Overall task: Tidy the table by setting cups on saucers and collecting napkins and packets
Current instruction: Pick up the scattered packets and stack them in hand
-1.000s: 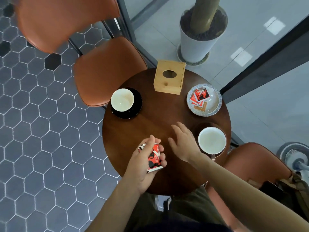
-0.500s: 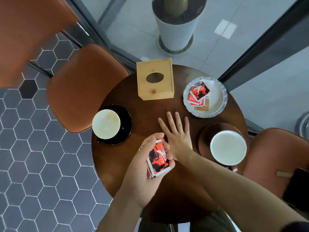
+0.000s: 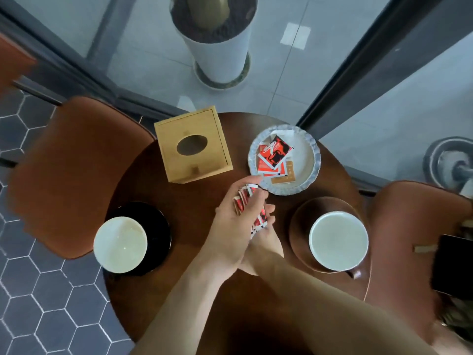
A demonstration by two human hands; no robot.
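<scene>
At lower left, a white cup (image 3: 120, 244) already sits on its black saucer (image 3: 156, 226), a tidy pair. At upper centre a wooden tissue box (image 3: 193, 144) stands on the round tabletop (image 3: 194, 201). In the middle, the left hand (image 3: 230, 221) grips a fanned stack of red packets (image 3: 247, 198), angled toward the scalloped plate (image 3: 311, 160) that collects more packets. The right hand (image 3: 266, 242) lies under it; whether it grips anything I cannot tell. At right, another white cup (image 3: 337, 240) rests on a brown saucer (image 3: 299, 226).
</scene>
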